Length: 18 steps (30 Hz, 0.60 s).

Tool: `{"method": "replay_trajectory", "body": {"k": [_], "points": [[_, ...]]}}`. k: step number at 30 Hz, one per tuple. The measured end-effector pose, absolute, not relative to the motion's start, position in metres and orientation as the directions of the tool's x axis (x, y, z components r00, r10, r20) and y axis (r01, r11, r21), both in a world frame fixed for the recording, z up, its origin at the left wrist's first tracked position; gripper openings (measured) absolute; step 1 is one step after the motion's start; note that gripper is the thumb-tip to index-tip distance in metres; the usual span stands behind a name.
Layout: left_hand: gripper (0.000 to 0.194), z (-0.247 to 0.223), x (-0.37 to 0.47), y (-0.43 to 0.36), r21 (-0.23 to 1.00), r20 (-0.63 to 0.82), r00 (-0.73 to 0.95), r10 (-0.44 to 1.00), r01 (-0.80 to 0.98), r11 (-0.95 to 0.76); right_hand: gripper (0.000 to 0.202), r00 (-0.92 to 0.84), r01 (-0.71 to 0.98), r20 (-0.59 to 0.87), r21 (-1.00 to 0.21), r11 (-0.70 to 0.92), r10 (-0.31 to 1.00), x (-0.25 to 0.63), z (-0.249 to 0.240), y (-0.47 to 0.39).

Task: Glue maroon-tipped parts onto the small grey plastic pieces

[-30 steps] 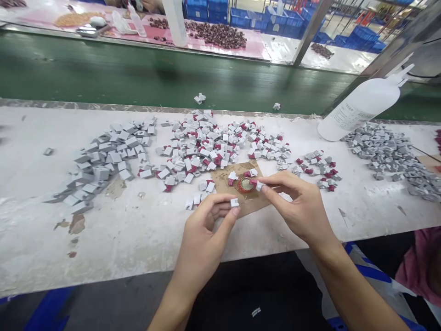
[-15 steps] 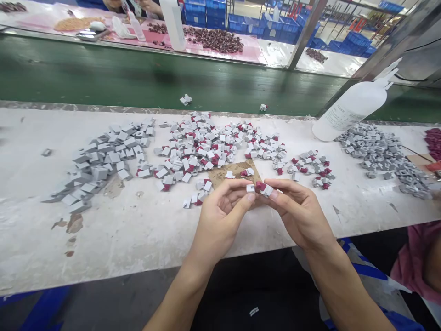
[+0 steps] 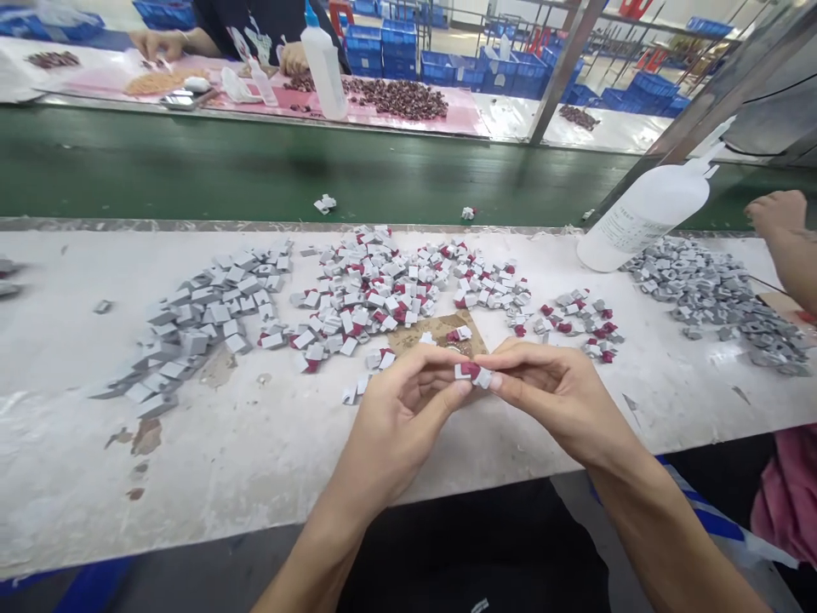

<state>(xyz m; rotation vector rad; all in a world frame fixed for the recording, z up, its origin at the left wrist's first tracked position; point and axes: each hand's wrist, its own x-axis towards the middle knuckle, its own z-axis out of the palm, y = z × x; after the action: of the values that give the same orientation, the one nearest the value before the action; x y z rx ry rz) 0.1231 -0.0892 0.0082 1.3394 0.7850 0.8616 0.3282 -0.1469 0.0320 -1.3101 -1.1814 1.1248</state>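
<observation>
Between my thumbs and fingertips, two small plastic pieces meet above the table's front part. My left hand pinches a light grey plastic block. My right hand grips a grey and dark red plastic piece, whose red part touches the block. Just behind my fingers lies a brown card bearing a grey and red piece and a wet-looking spot. Beyond it spreads a heap of joined grey and red pieces. Plain grey blocks are piled to the left.
A white squeeze bottle leans at the back right, beside a pile of grey parts. Behind the table runs a green conveyor with a few pieces on it. Another person's hand is at the right; a co-worker sits across.
The two pieces, apart before, now touch as my hands have come together. Another person's hand has appeared at the right. The view has tilted up slightly.
</observation>
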Motion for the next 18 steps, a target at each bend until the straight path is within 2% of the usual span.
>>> {"method": "replay_trajectory", "body": {"k": [4, 6, 7, 9, 12, 18], "points": [[0.008, 0.02, 0.116, -0.069, 0.998, -0.001, 0.51, 0.86, 0.052, -0.03, 0.016, -0.083, 0.133, -0.051, -0.99, -0.04, 0.995, 0.338, 0.041, -0.118], [0.012, 0.025, 0.114, -0.057, 0.993, -0.005, 0.487, 0.873, 0.102, -0.052, 0.019, -0.126, 0.302, -0.054, -0.953, -0.013, 0.991, 0.349, 0.045, -0.087], [0.014, 0.027, 0.113, -0.051, 0.989, 0.004, 0.463, 0.887, 0.128, -0.072, 0.019, -0.099, 0.407, -0.041, -0.913, 0.003, 0.994, 0.355, 0.045, -0.067], [0.015, 0.029, 0.114, -0.038, 0.973, 0.048, 0.408, 0.912, 0.185, -0.134, 0.02, 0.063, 0.591, 0.023, -0.807, -0.019, 0.998, 0.369, 0.042, -0.019], [0.011, 0.03, 0.118, -0.022, 0.929, 0.113, 0.378, 0.919, 0.289, -0.233, 0.023, 0.21, 0.69, 0.096, -0.719, -0.078, 0.973, 0.382, 0.029, 0.058], [0.01, 0.035, 0.132, 0.003, 0.793, 0.123, 0.4, 0.908, 0.511, -0.333, 0.041, 0.189, 0.78, 0.094, -0.619, -0.092, 0.977, 0.376, 0.005, 0.155]]}}
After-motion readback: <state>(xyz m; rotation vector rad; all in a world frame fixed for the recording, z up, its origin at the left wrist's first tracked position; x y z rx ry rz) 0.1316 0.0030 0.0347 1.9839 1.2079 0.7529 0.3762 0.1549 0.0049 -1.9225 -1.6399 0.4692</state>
